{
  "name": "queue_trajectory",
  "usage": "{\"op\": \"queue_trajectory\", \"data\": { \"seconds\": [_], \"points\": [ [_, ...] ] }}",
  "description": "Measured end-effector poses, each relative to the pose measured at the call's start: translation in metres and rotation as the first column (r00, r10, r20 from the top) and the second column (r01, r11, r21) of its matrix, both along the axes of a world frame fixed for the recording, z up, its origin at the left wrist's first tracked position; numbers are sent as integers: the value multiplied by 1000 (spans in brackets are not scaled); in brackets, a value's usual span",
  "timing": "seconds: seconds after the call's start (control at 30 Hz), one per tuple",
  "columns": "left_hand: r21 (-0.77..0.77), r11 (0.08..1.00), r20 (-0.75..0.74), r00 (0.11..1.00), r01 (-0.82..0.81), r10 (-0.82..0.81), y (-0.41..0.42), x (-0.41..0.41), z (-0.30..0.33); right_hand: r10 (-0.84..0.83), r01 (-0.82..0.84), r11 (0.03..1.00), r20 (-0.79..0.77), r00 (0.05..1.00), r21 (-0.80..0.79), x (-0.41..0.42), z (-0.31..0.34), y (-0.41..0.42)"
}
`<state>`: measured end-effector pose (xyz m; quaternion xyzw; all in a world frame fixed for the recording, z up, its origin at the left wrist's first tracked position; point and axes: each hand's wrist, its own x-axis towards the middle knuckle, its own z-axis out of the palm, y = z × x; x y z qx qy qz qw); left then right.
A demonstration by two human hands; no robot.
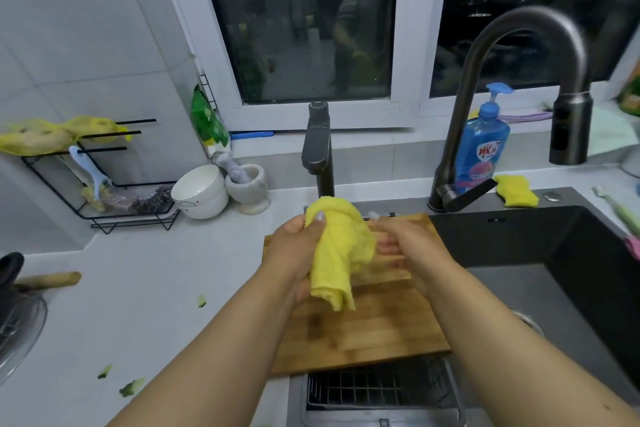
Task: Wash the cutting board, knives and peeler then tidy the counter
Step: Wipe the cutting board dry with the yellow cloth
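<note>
**Cutting board looks done, counter still a mess**

Cutting board [360, 319] sits mid-frame, bridging the counter edge and the sink [554, 253], bare on top. Over it, the left hand [294, 256] grips a bunched yellow cloth [337, 253]; the right hand [405, 246] is beside the cloth, blurry, so can't tell its fingers. Peeler [90, 172] hangs on the rack [104, 211] at left, probably washed. No knives in sight. Green scraps [131, 387] at lower left still need wiping, I'd guess.
</note>
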<state>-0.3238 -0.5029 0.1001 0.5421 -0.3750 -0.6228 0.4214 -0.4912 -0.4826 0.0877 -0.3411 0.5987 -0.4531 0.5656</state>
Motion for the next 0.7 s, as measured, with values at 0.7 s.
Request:
{"op": "queue_trajectory", "data": {
  "seconds": [0.7],
  "points": [
    [-325,929,205,946,-176,251,-122,12,107,-64,142,933,236,970,-332,9,100,-127]
  ]
}}
